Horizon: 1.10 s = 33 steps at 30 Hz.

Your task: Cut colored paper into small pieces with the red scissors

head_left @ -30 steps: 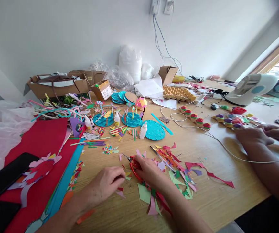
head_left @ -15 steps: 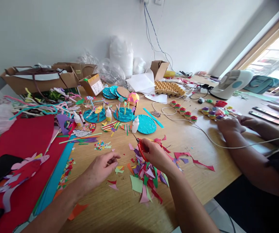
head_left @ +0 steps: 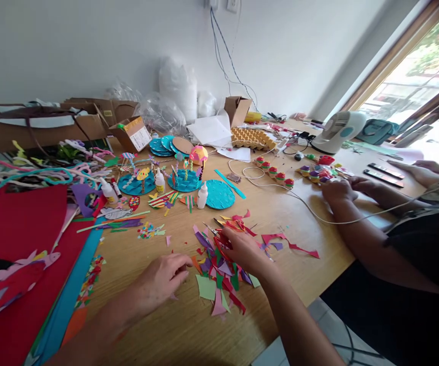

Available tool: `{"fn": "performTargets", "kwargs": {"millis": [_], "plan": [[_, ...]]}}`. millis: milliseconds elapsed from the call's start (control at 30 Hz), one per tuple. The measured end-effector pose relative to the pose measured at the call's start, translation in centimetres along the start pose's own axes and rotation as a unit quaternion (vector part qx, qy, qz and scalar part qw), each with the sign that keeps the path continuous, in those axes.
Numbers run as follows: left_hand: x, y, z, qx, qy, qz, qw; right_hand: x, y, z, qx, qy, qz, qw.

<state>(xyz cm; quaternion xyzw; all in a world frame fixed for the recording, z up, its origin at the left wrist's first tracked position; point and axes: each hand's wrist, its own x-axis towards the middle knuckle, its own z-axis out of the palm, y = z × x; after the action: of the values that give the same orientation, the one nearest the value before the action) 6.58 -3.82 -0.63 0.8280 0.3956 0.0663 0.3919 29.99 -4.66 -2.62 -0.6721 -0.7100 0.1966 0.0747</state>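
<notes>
My right hand [head_left: 244, 249] is over a pile of coloured paper scraps [head_left: 223, 267], its fingers round the red-orange handles of a pair of scissors. The scissors' blades [head_left: 210, 228] point away from me to the left and are spread apart. Just left of the pile, my left hand [head_left: 164, 277] hovers low over the table with loosely curled fingers. A gap shows between its thumb and fingers, and nothing is visible in it. A light green paper piece [head_left: 206, 287] lies at the pile's near side.
Glue bottles [head_left: 202, 195] stand beyond the pile near blue discs [head_left: 220, 194] with paper decorations. Red sheets [head_left: 24, 223] lie at left. A co-worker's hands [head_left: 339, 195] are busy at right near a white cable [head_left: 314, 216] and a fan [head_left: 339, 133].
My right hand has lowered the scissors onto the scraps, and their blades now show spread. My left hand has moved slightly closer to the pile. The view has shifted to the right.
</notes>
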Motion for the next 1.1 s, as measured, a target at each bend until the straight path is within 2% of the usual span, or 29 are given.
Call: {"fn": "performTargets", "kwargs": {"millis": [200,367,500,633,767,867,1033,1100], "plan": [[-0.2,-0.6,0.8,-0.104,0.025,-0.018,0.994,0.1,-0.4,0.3,0.006,-0.012,0.003,1.0],[0.3,-1.0,0.6,-0.251,0.084,-0.052,0.963,-0.3,-0.1,-1.6,0.034,-0.009,-0.027,0.999],[1.0,-0.3,0.1,-0.325,0.088,-0.065,0.939,-0.7,-0.4,-3.3,0.06,-0.011,-0.055,0.997],[2.4,1.1,0.2,-0.31,0.075,-0.025,0.947,-0.9,-1.7,-4.4,0.083,-0.014,-0.091,0.992],[4.1,2.1,0.7,-0.23,0.087,0.023,0.969,-1.1,-3.3,-5.1,0.112,0.003,-0.133,0.985],[4.8,2.2,0.9,-0.199,0.105,0.041,0.974,-1.1,-3.9,-5.3,0.124,0.014,-0.15,0.981],[4.9,1.9,0.7,-0.22,0.102,0.05,0.969,-0.8,-4.1,-4.6,0.16,0.014,-0.145,0.976],[4.8,1.9,0.4,-0.228,0.104,0.05,0.967,-0.7,-4.2,-4.5,0.174,0.036,-0.137,0.974]]}}
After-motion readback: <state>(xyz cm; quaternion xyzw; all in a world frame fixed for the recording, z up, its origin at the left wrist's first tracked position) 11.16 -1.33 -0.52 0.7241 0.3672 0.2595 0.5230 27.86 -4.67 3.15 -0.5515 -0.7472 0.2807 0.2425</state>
